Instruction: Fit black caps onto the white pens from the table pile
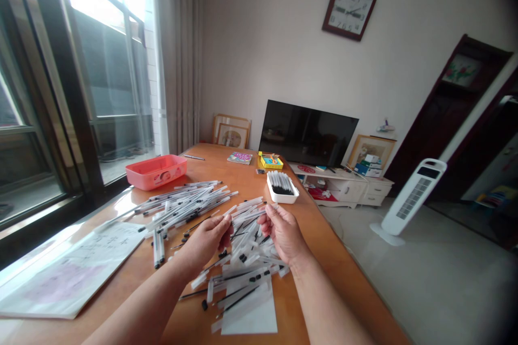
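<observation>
My left hand [212,237] and my right hand [282,230] are raised over the middle of the table, fingers pinched. A thin translucent pen barrel [248,216] runs between their fingertips, against a background of similar tubes. Beneath and around my hands lies a loose heap of clear pen parts [254,256], with black caps and dark refills among them. Left of my left hand spreads a pile of white pen barrels [194,202]. Beyond my right hand stands a white tray [295,194] filled with black-tipped pens [280,180].
A red plastic bin [156,172] stands at the table's left edge. A writing booklet [68,269] lies front left, and a white sheet [259,318] near me. At the far end are a small book [240,158] and a yellow box [271,161]. The wooden table's [324,275] right edge is close.
</observation>
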The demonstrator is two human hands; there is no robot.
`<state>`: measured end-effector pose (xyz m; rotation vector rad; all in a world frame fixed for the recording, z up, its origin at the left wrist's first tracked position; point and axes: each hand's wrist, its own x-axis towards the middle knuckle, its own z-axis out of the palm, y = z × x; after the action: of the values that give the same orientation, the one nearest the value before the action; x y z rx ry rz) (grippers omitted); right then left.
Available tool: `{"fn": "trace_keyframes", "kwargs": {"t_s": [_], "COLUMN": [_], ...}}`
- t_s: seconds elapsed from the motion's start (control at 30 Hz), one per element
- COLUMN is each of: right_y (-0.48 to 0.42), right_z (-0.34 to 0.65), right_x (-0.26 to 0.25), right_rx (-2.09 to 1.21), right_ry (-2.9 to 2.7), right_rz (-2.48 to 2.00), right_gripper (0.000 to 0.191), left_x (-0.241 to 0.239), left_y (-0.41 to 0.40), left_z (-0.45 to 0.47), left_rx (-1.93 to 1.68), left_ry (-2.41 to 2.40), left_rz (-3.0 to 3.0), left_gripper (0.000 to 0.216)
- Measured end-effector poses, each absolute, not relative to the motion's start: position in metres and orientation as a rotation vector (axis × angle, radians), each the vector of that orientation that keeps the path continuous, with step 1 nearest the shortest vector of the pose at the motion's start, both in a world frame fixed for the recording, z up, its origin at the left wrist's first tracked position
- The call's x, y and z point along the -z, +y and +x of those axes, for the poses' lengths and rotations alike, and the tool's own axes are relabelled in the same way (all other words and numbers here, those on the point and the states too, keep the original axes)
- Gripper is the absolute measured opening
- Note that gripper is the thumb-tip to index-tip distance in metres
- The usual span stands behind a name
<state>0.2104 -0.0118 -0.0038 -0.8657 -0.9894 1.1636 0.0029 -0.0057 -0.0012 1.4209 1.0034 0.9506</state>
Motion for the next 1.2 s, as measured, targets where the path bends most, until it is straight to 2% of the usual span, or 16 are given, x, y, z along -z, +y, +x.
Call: {"fn": "trace_keyframes", "kwargs": {"t_s": [0.1, 0.27, 0.47, 0.67, 0.83, 1.2], "right_y": [-0.012, -0.010, -0.011, -0.011, -0.010, 0.002], "right_z": [0.211, 0.213, 0.212, 0.212, 0.215, 0.245], "right_x": [0.004, 0.006, 0.005, 0.003, 0.003, 0.016], "right_rx": [-1.154, -1.118, -1.133, -1.115, -1.079, -0.523], "right_ry": [-0.991, -0.991, -1.006, -0.990, -0.987, -0.971], "right_rz": [-0.861, -0.878, -0.877, -0.892, -0.891, -1.180], "right_gripper": [0.041, 0.040, 0.041, 0.042, 0.041, 0.047], "left_x": [0.002, -0.003, -0.002, -0.005, 0.007, 0.023], "left_y": [-0.005, -0.007, -0.008, -0.009, -0.001, 0.016], "left_z": [0.002, 0.003, 0.004, 0.004, 0.002, -0.014], "left_rx": [-0.945, -1.022, -0.968, -1.014, -0.973, -1.014], "left_ry": [1.042, 0.940, 1.012, 0.939, 1.025, 1.355], "left_rz": [1.397, 1.420, 1.367, 1.412, 1.394, 1.640], "left_gripper": [0.057, 0.046, 0.057, 0.050, 0.054, 0.045]}}
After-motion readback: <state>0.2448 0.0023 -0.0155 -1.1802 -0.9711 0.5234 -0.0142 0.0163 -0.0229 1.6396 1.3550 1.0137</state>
